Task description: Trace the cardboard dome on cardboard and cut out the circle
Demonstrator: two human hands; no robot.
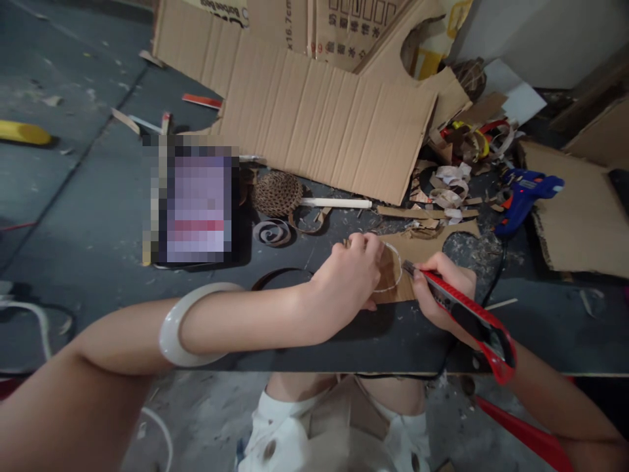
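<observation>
My left hand [348,278] presses down with curled fingers on a flat piece of brown cardboard [422,249] lying on a dark board [344,341]. A white circle is drawn on the cardboard under that hand. My right hand [445,288] grips a red utility knife [466,314], its blade tip touching the cardboard at the circle's right edge. A white bangle [184,324] sits on my left forearm.
A large corrugated cardboard sheet [319,118] lies behind. Nearby are a coiled cardboard disc [278,193], a small spiral [272,231], a white stick [334,203], a blue glue gun [528,193], cardboard scraps [449,187] and a blurred-out tablet [196,203]. Grey floor lies left.
</observation>
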